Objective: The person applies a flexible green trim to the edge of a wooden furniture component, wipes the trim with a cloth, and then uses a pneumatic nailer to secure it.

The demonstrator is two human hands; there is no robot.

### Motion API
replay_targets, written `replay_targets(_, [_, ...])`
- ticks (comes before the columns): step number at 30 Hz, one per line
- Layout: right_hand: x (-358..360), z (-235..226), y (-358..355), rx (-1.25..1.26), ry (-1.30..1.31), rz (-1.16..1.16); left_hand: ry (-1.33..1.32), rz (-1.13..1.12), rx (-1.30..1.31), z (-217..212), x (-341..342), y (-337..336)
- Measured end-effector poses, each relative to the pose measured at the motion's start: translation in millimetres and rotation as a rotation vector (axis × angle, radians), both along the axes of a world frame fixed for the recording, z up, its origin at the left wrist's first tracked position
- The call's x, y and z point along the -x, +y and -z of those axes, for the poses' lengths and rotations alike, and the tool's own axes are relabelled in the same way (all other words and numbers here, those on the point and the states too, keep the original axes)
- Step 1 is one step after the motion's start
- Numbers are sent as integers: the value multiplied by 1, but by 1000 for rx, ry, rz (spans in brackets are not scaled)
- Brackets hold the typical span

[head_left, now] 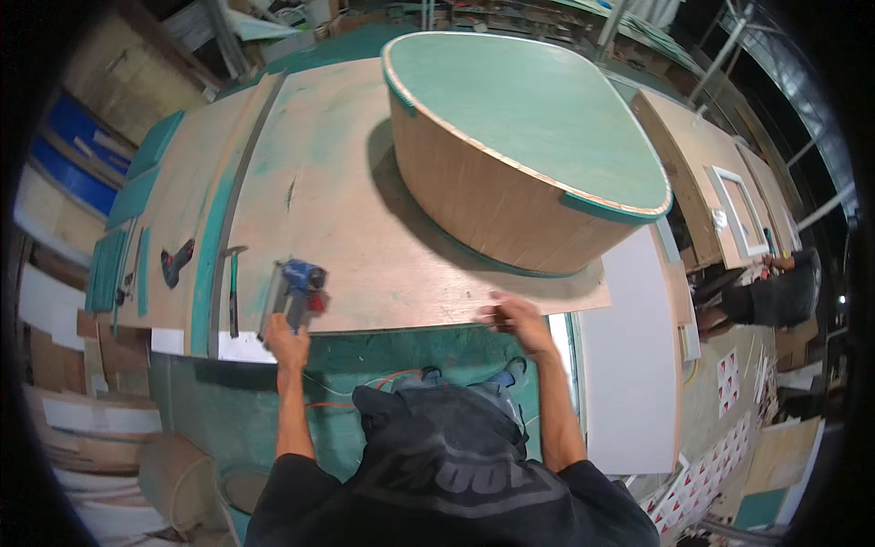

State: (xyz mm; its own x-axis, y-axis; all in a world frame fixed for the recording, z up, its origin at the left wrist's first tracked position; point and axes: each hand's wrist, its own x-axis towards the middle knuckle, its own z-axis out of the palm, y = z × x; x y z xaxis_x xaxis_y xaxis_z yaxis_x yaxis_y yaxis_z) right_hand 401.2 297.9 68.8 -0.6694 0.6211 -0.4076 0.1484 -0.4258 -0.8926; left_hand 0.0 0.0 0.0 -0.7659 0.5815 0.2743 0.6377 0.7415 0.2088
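My left hand (pixel 288 342) is closed round the handle of a blue nail gun (pixel 301 278), held over the near left part of the plywood table. My right hand (pixel 515 319) hovers at the table's near edge, its fingers loosely apart and slightly blurred, with nothing seen in them. Beyond it stands a large rounded wooden form (pixel 492 196) with wood-grain sides and a green top; the hand is apart from it. Left of the nail gun lies a hammer (pixel 233 296) with a green handle.
A dark cordless drill (pixel 177 263) lies farther left, past a long dark strip (pixel 239 182). Green panels (pixel 137 196) line the table's left edge. A white board (pixel 629 365) is at right. An orange hose (pixel 333 405) trails on the floor. Another person (pixel 775 287) works far right.
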Motion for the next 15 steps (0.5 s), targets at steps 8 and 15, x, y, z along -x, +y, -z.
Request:
replay_targets(8, [-147,-75,31,-214,57,608,-23,-255,217,29,77,-3])
replay_targets(15, [-159,-111,59,-366,-38,817,-14,-254,199,47,65,14])
